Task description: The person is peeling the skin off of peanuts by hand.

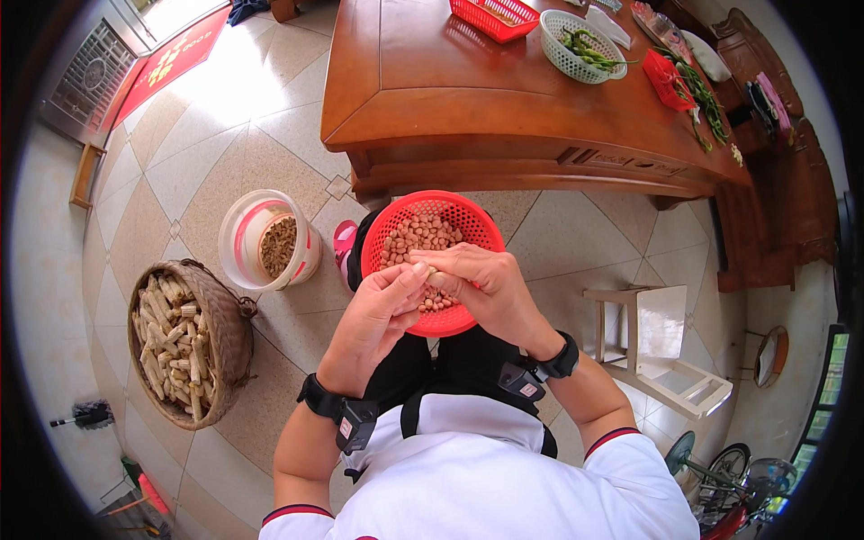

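Note:
On my lap rests a red perforated plastic basket (481,232) with many pinkish-brown shelled peanuts (418,236) in it. Above it my left hand (385,301) and my right hand (481,279) meet, thumbs and fingertips pinched together. A small pale peanut pod (432,271) shows between the fingertips, partly hidden by them. Left of the basket, on the floor, a white bucket (236,241) contains brown broken peanut shells (278,247).
A woven basket (232,346) full of corncobs (171,346) stands at the left. Ahead is a brown wooden table (432,99) with a white colander (585,67) of green peppers and a red basket (490,18). A white wooden chair (657,333) lies to the right, near a bicycle (729,472).

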The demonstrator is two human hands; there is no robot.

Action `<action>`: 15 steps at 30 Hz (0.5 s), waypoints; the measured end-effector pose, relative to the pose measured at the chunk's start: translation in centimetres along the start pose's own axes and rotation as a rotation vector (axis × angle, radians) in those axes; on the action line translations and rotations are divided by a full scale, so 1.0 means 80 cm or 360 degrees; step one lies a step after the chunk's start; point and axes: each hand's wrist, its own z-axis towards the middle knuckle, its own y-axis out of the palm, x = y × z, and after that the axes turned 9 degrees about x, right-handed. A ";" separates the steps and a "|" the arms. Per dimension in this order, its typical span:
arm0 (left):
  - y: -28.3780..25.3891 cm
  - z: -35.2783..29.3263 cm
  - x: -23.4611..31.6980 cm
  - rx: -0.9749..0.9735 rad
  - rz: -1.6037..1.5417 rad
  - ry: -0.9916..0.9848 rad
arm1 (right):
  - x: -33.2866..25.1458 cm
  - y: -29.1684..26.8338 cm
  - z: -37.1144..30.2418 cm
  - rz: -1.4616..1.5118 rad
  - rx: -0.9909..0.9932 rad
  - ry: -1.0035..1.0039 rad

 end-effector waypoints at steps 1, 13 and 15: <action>0.000 0.000 0.000 -0.0010 -0.0011 -0.0005 | -0.001 0.000 0.000 0.0000 0.0001 0.0001; 0.009 -0.005 0.003 0.0191 0.0267 0.0255 | -0.003 -0.004 0.000 0.0279 0.0075 0.0470; 0.010 -0.001 -0.002 0.0311 0.0611 0.0598 | -0.004 -0.003 0.002 0.0225 0.0286 0.0394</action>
